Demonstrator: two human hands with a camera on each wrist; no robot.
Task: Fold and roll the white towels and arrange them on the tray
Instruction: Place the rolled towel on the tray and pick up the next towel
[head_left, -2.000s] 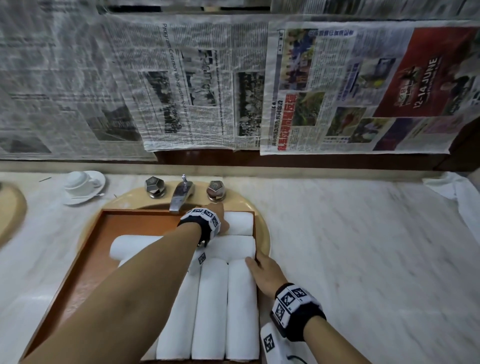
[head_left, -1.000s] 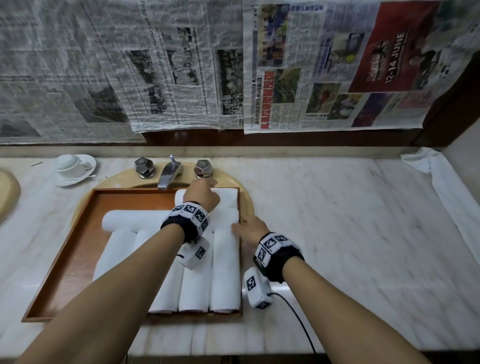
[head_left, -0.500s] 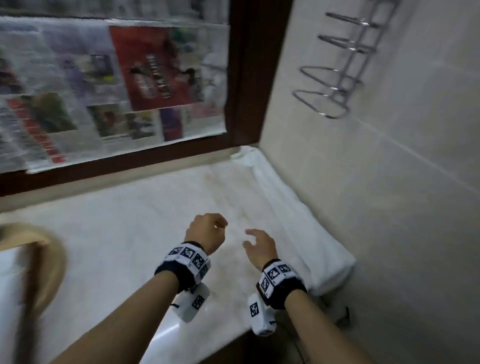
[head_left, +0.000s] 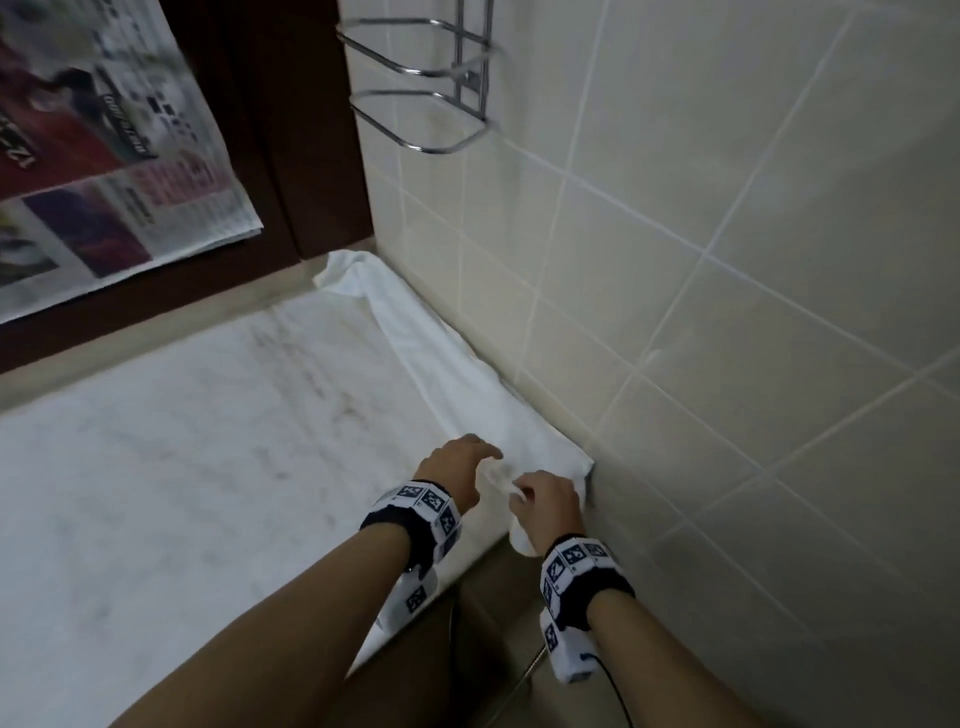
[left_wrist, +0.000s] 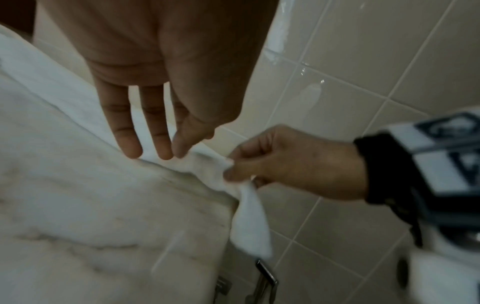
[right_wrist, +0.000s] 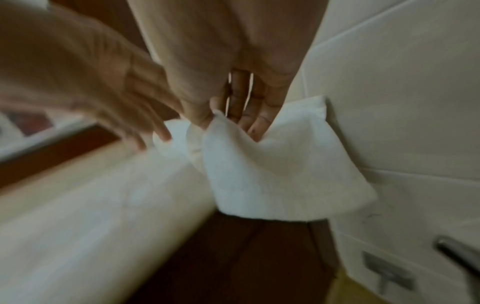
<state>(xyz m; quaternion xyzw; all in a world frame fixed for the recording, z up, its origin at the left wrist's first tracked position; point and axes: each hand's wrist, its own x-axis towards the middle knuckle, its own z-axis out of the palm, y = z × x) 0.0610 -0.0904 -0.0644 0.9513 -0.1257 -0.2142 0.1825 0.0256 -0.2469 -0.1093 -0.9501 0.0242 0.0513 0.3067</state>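
- Both hands have left the tray of rolled towels and come over to the counter's far corner, where half a second back they hung above bare marble.
- Head view: the right hand (head_left: 545, 499) pinches the near corner of a loose white towel (head_left: 441, 364), and the left hand (head_left: 457, 467) hovers just beside it at nine o'clock. The towel's long axis runs from the hands toward eleven o'clock, along the foot of the tiled wall (head_left: 727, 312). A marble counter (head_left: 208, 441) spreads toward nine o'clock; a wire rack (head_left: 431, 104) hangs at twelve, newspaper (head_left: 104, 182) at ten. No tray shows.
- Left wrist view: the left hand's fingers (left_wrist: 130, 131) are straight and relaxed, tips just touching the towel's edge (left_wrist: 207, 164), holding nothing. The right hand (left_wrist: 285, 164) at three o'clock has thumb and finger closed on the cloth, a corner dangling past the counter's edge.
- Right wrist view, blurred: the pinched corner (right_wrist: 272, 174) hangs against the tiles; the left hand (right_wrist: 103, 92) is at nine o'clock.
- The right hand has the hold; my guess is the left takes the next corner.
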